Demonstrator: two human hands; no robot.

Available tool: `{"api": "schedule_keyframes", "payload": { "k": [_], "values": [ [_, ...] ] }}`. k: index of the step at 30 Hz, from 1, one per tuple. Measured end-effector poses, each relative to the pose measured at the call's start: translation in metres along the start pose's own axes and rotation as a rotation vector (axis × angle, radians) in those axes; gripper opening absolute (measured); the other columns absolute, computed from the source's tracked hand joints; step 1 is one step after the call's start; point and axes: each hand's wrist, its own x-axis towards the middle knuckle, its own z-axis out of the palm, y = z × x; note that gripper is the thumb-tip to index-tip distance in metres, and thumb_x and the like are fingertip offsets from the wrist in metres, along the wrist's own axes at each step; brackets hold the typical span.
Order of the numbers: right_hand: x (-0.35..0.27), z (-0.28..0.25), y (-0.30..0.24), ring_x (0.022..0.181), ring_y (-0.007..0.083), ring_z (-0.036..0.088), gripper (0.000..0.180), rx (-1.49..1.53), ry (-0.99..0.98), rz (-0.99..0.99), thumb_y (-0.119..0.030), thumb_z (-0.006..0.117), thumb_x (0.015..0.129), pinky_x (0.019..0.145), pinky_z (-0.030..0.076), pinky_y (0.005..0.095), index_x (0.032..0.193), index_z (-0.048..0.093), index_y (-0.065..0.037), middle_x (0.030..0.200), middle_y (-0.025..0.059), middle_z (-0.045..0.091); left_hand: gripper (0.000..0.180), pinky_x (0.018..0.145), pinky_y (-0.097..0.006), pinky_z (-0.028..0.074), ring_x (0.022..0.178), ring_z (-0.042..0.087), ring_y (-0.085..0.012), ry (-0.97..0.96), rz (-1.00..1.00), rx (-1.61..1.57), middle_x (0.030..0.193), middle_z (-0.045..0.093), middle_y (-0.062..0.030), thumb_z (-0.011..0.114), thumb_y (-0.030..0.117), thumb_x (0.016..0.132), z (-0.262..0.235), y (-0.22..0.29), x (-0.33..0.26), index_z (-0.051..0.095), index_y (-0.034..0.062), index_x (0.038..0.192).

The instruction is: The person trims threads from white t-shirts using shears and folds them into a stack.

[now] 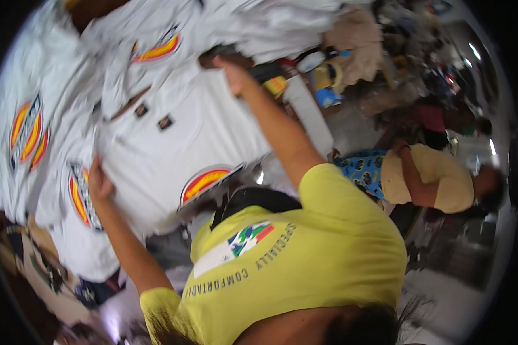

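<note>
A white T-shirt point(195, 121) is spread out in front of me, with two small dark labels near its neckline. A red, yellow and black print shows at the edge closest to my body. My left hand point(101, 183) is closed on the shirt's left edge, its fingertips partly hidden. At the opposite edge, my right hand point(234, 76) grips the cloth, with some fingers out of sight. Beneath and beyond this garment lie more white T-shirts point(57, 86) with similar prints, heaped and overlapping.
Right of the shirts are a roll of tape point(332, 75), a yellow-and-black item point(276, 86) and a long white box-like object point(306, 109). Another person point(426, 175) in a pale yellow top sits farther right. Beige cloth point(354, 43) lies at the back.
</note>
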Motion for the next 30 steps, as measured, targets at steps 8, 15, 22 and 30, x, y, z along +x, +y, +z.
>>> {"api": "schedule_keyframes", "payload": {
  "k": [8, 15, 22, 30],
  "values": [
    [-0.007, -0.001, 0.006, 0.106, 0.0281, 0.053, 0.061, -0.159, 0.046, -0.035, -0.047, 0.046, 0.086, 0.096, 0.037, 0.0387, 0.111, 0.051, 0.008, 0.111, 0.0187, 0.056, 0.026, 0.083, -0.031, 0.048, 0.09, 0.06, -0.0191, 0.271, 0.19, 0.132, 0.1, 0.061, -0.0101, 0.056, 0.016, 0.085, 0.006, -0.025, 0.002, 0.054, -0.0022, 0.103],
    [-0.051, 0.021, -0.002, 0.105, 0.0235, 0.052, 0.063, -0.448, 0.183, 0.023, -0.05, 0.047, 0.085, 0.094, 0.038, 0.035, 0.116, 0.047, 0.005, 0.113, 0.0145, 0.055, 0.033, 0.088, -0.031, 0.043, 0.097, 0.056, -0.019, 0.269, 0.121, 0.37, 0.107, 0.058, -0.011, 0.051, 0.021, 0.087, 0.032, -0.032, -0.038, 0.051, -0.002, 0.111],
    [-0.204, -0.003, 0.029, 0.092, 0.0117, 0.055, 0.044, -1.114, 0.35, -0.146, -0.037, 0.055, 0.085, 0.082, 0.042, 0.0244, 0.111, 0.054, -0.001, 0.101, 0.0063, 0.06, 0.03, 0.063, -0.018, 0.04, 0.071, 0.051, -0.0061, 0.736, 0.27, 0.731, 0.082, 0.058, -0.001, 0.059, 0.025, 0.084, -0.006, -0.113, -0.169, 0.057, -0.0006, 0.099],
    [-0.291, -0.078, 0.103, 0.091, 0.0112, 0.054, 0.034, -1.077, 0.436, 0.007, -0.017, 0.063, 0.08, 0.081, 0.042, 0.0234, 0.111, 0.057, -0.003, 0.102, 0.0043, 0.06, 0.042, 0.072, -0.02, 0.036, 0.096, 0.045, -0.0052, 0.643, 0.197, 0.7, 0.119, 0.046, 0.0014, 0.06, 0.02, 0.082, -0.029, -0.21, -0.197, 0.046, 0.0119, 0.121]
  ]
}}
